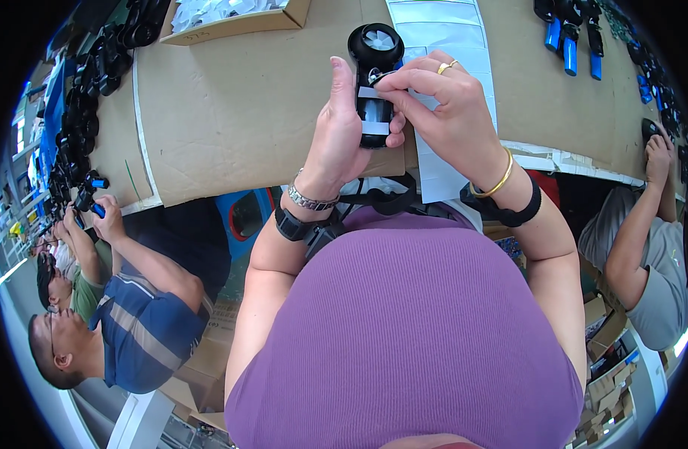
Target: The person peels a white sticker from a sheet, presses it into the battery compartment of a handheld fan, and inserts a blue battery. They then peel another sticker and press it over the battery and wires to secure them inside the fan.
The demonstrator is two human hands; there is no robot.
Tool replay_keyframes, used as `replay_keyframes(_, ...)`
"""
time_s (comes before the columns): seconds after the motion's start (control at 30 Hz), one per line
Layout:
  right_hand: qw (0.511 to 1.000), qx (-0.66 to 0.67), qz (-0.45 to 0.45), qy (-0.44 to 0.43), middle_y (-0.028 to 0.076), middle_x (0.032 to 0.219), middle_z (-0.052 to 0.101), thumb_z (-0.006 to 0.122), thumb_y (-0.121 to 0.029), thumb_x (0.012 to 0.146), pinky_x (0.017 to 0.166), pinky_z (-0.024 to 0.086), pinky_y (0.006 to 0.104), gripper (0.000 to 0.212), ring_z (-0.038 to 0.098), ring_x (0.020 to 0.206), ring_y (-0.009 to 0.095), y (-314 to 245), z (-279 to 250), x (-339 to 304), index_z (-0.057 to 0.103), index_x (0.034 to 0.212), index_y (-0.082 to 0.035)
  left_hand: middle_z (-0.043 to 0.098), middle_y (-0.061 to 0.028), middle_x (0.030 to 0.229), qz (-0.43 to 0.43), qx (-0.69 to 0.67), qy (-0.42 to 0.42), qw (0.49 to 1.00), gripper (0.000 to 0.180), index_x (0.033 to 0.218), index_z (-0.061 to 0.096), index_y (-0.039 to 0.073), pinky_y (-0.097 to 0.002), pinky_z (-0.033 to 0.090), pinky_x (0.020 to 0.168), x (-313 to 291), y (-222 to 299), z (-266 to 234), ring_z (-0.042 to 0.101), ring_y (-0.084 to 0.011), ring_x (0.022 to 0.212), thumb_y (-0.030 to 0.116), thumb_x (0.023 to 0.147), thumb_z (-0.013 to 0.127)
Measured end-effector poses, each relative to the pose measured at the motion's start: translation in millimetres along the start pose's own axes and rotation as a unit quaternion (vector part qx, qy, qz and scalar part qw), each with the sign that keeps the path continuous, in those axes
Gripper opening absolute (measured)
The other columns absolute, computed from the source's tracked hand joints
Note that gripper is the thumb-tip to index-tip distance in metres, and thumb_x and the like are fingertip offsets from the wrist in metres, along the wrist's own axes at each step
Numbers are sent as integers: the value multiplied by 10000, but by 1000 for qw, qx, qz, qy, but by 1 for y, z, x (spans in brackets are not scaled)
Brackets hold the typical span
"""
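Note:
A black handheld fan housing [383, 60] lies upright in my left hand [340, 135], its round head with pale blades at the far end. My left fingers wrap beneath it, and the thumb points up along its left side. Two white strips cross the silvery cylinder [374, 111] in the handle part. My right hand [452, 101] reaches in from the right, thumb and forefinger pinched at the neck between head and handle. Small thin wires [374, 75] show there. Whatever those fingertips pinch is too small and covered to make out.
Brown cardboard [231, 105] covers the table, with white paper sheets [445, 37] on it. A carton [239, 26] of small clear-white parts stands far left. Black-and-blue handheld units [570, 56] lie far right; black parts [78, 112] line the left edge. Co-workers sit at both sides.

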State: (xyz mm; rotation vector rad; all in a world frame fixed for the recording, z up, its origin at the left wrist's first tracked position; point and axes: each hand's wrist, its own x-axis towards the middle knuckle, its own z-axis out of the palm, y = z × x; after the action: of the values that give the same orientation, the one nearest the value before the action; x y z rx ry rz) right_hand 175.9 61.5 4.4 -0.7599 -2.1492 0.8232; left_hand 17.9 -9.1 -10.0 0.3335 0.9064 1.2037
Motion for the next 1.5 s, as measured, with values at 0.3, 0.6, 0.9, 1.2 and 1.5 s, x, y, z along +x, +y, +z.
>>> replay_keyframes(0.3,989,-131,-43,60,52,874,710,767,-34,815,787,497,372,121,609,904,256,-12,11,-4,773,931,-68,648,-61,837,34,23,52,998,652,1151,587,32,-303,534,573,0,0,7,629,-154,658,612,1097,292)
replay_keyframes(0.6,969,-224,-66,84,58,966,702,752,-39,802,799,494,376,169,593,932,273,-22,15,-8,770,967,-74,669,-70,977,33,-41,43,998,368,1211,572,35,-299,545,592,-1,-1,5,662,-154,780,316,1106,360)
replay_keyframes(0.9,990,-107,-31,81,59,952,678,776,-11,808,741,511,340,169,594,858,222,-13,14,-7,762,973,-46,640,-81,949,77,57,32,995,281,1212,537,2,-296,534,589,-3,-3,2,632,-155,729,193,1099,366)
replay_keyframes(1.2,997,8,6,72,40,947,703,819,-61,843,654,500,257,170,592,708,123,3,-1,7,742,991,-30,618,-91,864,99,78,-20,992,231,1139,503,2,-295,514,571,-1,1,-2,597,-154,671,176,1116,353)
replay_keyframes(1.5,996,-12,55,71,41,858,711,801,-59,875,670,519,259,163,644,731,125,7,7,12,740,1024,-41,616,-91,889,85,51,-14,995,202,1144,497,-9,-307,517,575,3,-7,-4,607,-147,701,160,1112,390)
